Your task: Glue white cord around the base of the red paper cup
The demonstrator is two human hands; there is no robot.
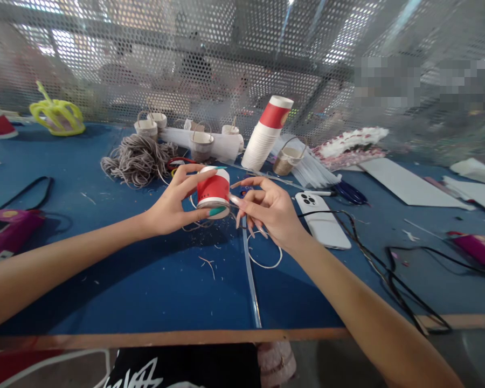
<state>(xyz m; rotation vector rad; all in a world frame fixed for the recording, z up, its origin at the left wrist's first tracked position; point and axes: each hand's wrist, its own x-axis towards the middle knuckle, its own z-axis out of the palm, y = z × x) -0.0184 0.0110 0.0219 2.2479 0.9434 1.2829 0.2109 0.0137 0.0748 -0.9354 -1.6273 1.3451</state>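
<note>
My left hand grips a red and white paper cup from the side, fingers on top and thumb below. The cup is held on its side or tilted above the table, with a thin greyish band of cord along its lower rim. Close against the cup's right side is my right hand, its fingers bent and the thumb tip at the cup wall. Pale cord loops below the right fingers and appears to run into them; the exact grip is partly hidden. Under that hand lies a clear glue stick.
Behind the cup are a heap of grey cord, small cord-wrapped buckets and a leaning stack of paper cups. A white phone and black cable lie right. Purple glue guns rest at both sides.
</note>
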